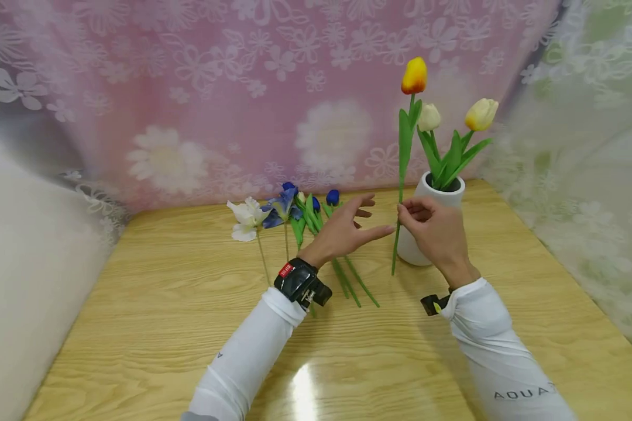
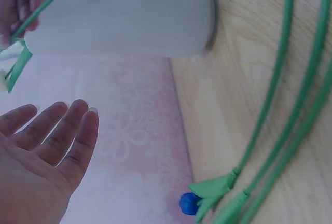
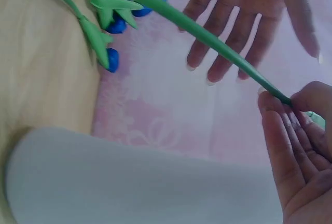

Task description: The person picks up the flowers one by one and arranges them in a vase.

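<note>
A yellow-and-orange tulip (image 1: 414,76) stands nearly upright in my right hand (image 1: 440,234). Thumb and fingers pinch its green stem (image 3: 207,36), and the lower end hangs just in front of the white vase (image 1: 413,251). My left hand (image 1: 342,231) is spread with straight fingers beside the stem, apart from it and holding nothing. Two cream tulips, one pale (image 1: 429,117) and one yellow-tinged (image 1: 481,114), rise from the vase. Beneath and behind the left hand, blue tulips (image 1: 333,197) lie on the wooden table (image 1: 153,304), their stems toward me.
Left of the blue tulips lie a white flower (image 1: 248,218) and a blue-violet flower (image 1: 282,208) on thin stems. A pink floral curtain (image 1: 232,117) hangs along the table's back edge. Pale green patterned cloth (image 1: 600,204) borders the right side.
</note>
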Available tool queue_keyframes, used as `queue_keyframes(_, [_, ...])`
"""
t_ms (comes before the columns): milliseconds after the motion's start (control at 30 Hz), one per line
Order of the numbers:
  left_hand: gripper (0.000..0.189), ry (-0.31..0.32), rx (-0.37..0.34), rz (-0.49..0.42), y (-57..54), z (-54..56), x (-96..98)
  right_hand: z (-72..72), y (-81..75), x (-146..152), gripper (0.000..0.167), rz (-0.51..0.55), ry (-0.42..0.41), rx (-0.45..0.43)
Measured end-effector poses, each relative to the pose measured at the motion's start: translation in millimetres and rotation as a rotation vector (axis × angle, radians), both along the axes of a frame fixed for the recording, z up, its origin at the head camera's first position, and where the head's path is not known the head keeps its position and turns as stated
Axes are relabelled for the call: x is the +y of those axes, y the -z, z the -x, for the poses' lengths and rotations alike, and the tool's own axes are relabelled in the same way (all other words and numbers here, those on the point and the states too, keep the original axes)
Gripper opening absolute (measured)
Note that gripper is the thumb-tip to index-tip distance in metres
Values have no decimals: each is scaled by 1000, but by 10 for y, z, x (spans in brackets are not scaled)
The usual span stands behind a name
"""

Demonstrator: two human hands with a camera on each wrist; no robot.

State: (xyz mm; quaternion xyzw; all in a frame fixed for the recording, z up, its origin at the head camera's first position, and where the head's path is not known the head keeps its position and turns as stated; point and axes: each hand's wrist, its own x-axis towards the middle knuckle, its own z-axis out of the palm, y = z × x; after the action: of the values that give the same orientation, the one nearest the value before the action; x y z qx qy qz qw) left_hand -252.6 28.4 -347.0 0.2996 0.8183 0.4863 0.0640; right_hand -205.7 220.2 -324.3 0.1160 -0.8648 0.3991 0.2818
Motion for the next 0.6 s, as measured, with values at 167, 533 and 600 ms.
queue_keyframes(167, [77,21,34,-19,-84,21,102,-11,-203,96,17,35,61,90])
queue_keyframes(533, [81,29,99,13,-269,80,295,-29,-607,316,23,167,160,193])
queue_keyframes(600, [82,33,105,18,-300,94,324,-22,-656,355,23,202,179,205])
